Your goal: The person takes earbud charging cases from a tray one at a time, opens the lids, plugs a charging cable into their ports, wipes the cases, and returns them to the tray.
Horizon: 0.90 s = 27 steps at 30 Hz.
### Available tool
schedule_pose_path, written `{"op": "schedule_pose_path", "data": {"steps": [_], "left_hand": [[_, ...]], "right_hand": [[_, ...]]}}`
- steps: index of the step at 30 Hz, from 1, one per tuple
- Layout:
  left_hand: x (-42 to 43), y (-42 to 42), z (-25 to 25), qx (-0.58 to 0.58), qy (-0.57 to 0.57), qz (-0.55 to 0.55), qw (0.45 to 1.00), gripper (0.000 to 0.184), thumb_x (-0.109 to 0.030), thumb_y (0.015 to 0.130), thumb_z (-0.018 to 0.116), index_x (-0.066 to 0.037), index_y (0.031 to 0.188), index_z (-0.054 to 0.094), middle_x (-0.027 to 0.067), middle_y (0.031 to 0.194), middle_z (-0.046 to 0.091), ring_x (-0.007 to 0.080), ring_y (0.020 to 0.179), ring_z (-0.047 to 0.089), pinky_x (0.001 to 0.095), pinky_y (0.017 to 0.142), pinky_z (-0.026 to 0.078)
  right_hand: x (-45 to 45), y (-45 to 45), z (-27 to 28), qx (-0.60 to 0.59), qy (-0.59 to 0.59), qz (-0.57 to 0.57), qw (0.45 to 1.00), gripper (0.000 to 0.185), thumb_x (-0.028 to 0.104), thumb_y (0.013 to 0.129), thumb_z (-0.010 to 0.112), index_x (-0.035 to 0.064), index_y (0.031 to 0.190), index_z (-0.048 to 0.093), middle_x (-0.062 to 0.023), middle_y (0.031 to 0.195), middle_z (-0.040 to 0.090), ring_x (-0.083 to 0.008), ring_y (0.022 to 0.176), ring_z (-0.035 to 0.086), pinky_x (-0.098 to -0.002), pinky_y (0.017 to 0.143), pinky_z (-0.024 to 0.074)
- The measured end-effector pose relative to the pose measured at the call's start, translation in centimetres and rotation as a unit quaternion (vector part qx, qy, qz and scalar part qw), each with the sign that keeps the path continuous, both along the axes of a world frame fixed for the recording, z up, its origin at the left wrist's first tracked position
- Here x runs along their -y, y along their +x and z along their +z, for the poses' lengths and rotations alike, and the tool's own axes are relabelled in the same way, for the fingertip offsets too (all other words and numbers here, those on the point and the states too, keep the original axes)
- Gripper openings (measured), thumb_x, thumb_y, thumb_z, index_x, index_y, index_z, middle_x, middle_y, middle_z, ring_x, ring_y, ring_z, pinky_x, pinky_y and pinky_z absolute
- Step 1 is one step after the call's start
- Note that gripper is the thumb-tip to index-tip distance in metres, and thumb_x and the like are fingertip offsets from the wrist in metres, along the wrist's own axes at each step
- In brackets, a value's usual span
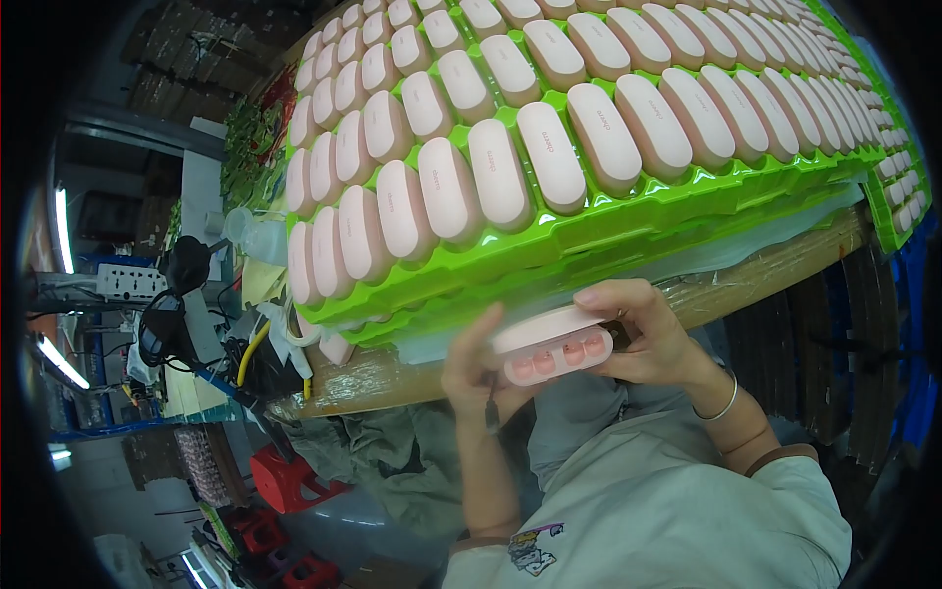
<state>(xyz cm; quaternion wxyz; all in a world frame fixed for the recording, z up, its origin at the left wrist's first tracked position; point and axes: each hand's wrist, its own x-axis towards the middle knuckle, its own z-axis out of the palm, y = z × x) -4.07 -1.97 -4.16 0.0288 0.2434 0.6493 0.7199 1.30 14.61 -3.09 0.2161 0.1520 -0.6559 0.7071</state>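
Note:
Both my hands hold a pale pink oblong case point(557, 359) in front of my body, just off the table edge. Its lid point(545, 329) is raised, and several round pink pieces sit in a row inside. My left hand point(471, 368), a little blurred, grips the case's left end. A dark cable plug point(493, 417) hangs beside that hand; what it joins to is hidden. At the right end, my right hand point(643, 329) has its thumb on the lid and its fingers underneath. Closed pink cases point(549, 157) stand in rows in the green tray point(432, 280) beyond.
The stacked green trays rest on a tape-wrapped brown table edge point(775, 280). To the left are a power strip point(132, 282), a yellow cable point(253, 355) and black devices point(182, 265). Red stools point(285, 478) stand on the floor at lower left.

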Motion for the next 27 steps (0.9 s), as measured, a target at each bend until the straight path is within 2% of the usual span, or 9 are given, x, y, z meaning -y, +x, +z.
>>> {"op": "schedule_pose_path", "data": {"steps": [4, 8, 10, 12, 16, 18, 23, 25, 27], "left_hand": [[0.8, -0.2, -0.1, 0.005, 0.031, -0.046, 0.998, 0.08, -0.007, 0.054, 0.08, -0.003, 0.12, 0.037, 0.0155, 0.094, 0.059, 0.0216, 0.084, 0.06, 0.0311, 0.074, 0.049], [0.7, -0.3, -0.2, -0.001, 0.074, -0.087, 0.993, 0.062, -0.001, 0.058, 0.076, 0.0, 0.112, 0.045, 0.0148, 0.099, 0.055, 0.0217, 0.092, 0.055, 0.0333, 0.078, 0.048], [0.9, -0.3, -0.9, -0.003, 0.107, -0.092, 0.99, 0.06, -0.001, 0.058, 0.076, 0.0, 0.11, 0.046, 0.0142, 0.097, 0.056, 0.0217, 0.091, 0.056, 0.0332, 0.078, 0.048], [1.5, -0.4, -0.9, -0.014, 0.017, -0.057, 0.998, 0.059, -0.004, 0.056, 0.078, 0.0, 0.107, 0.048, 0.0129, 0.097, 0.056, 0.0189, 0.089, 0.056, 0.0298, 0.075, 0.048], [0.6, -0.1, 0.2, 0.055, 0.099, -0.048, 0.992, 0.062, -0.007, 0.054, 0.08, 0.0, 0.107, 0.048, 0.0094, 0.093, 0.057, 0.0133, 0.081, 0.056, 0.0232, 0.068, 0.046], [1.0, -0.2, 0.4, 0.023, 0.019, -0.06, 0.998, 0.065, -0.009, 0.054, 0.08, 0.0, 0.109, 0.047, 0.0024, 0.076, 0.057, 0.0057, 0.061, 0.05, 0.0166, 0.054, 0.039], [0.0, 0.2, -0.1, 0.024, 0.026, -0.04, 0.999, 0.065, -0.008, 0.053, 0.08, 0.0, 0.11, 0.049, -0.0051, 0.057, 0.046, 0.0022, 0.045, 0.035, 0.0159, 0.045, 0.027], [0.4, -0.1, -0.2, 0.01, 0.056, -0.033, 0.998, 0.064, -0.007, 0.053, 0.08, 0.001, 0.109, 0.05, -0.0064, 0.053, 0.042, 0.002, 0.043, 0.031, 0.0163, 0.043, 0.024], [0.7, -0.7, 0.2, -0.072, -0.032, -0.066, 0.995, 0.06, -0.005, 0.052, 0.08, 0.001, 0.106, 0.053, -0.0074, 0.05, 0.039, 0.0012, 0.044, 0.032, 0.0157, 0.042, 0.023]], "right_hand": [[-0.1, -0.1, 0.2, 0.012, 0.013, -0.001, 1.0, 0.056, 0.001, 0.065, 0.069, 0.0045, 0.114, 0.04, -0.0114, 0.108, 0.055, -0.0227, 0.093, 0.058, -0.0309, 0.078, 0.0481], [0.0, -0.1, 0.8, 0.044, -0.021, 0.016, 0.999, 0.059, 0.001, 0.065, 0.069, 0.0039, 0.116, 0.04, -0.0126, 0.104, 0.057, -0.0215, 0.091, 0.059, -0.0304, 0.077, 0.0479], [-0.1, 0.1, 1.5, 0.133, -0.037, 0.029, 0.99, 0.059, 0.0, 0.066, 0.069, 0.0032, 0.117, 0.039, -0.0138, 0.102, 0.058, -0.0207, 0.09, 0.059, -0.0303, 0.077, 0.0478], [-0.3, -0.1, 1.9, 0.131, 0.012, 0.045, 0.99, 0.058, 0.0, 0.066, 0.069, 0.0031, 0.116, 0.039, -0.0143, 0.103, 0.058, -0.0205, 0.091, 0.059, -0.0301, 0.076, 0.0479], [-0.4, -0.7, 0.7, 0.092, 0.042, 0.061, 0.993, 0.053, 0.001, 0.064, 0.069, 0.0034, 0.11, 0.043, -0.0163, 0.108, 0.054, -0.0228, 0.099, 0.055, -0.0299, 0.079, 0.0467], [0.4, -1.0, 0.4, 0.059, -0.019, 0.065, 0.996, 0.051, 0.002, 0.063, 0.07, 0.0033, 0.107, 0.045, -0.0166, 0.11, 0.053, -0.0239, 0.101, 0.054, -0.0304, 0.08, 0.0458], [-0.2, -0.6, 1.1, 0.018, -0.085, 0.077, 0.993, 0.043, 0.001, 0.063, 0.07, 0.0024, 0.101, 0.051, -0.0169, 0.115, 0.048, -0.0264, 0.103, 0.051, -0.0326, 0.083, 0.0435], [-0.6, -0.6, 1.6, 0.03, 0.131, 0.015, 0.991, 0.043, 0.001, 0.062, 0.07, 0.0022, 0.102, 0.053, -0.0147, 0.11, 0.052, -0.024, 0.097, 0.054, -0.033, 0.082, 0.044], [-0.3, -0.9, 1.4, 0.033, 0.097, 0.014, 0.995, 0.044, 0.002, 0.061, 0.071, 0.0021, 0.102, 0.054, -0.0137, 0.109, 0.054, -0.0234, 0.097, 0.054, -0.0324, 0.082, 0.0442]]}}
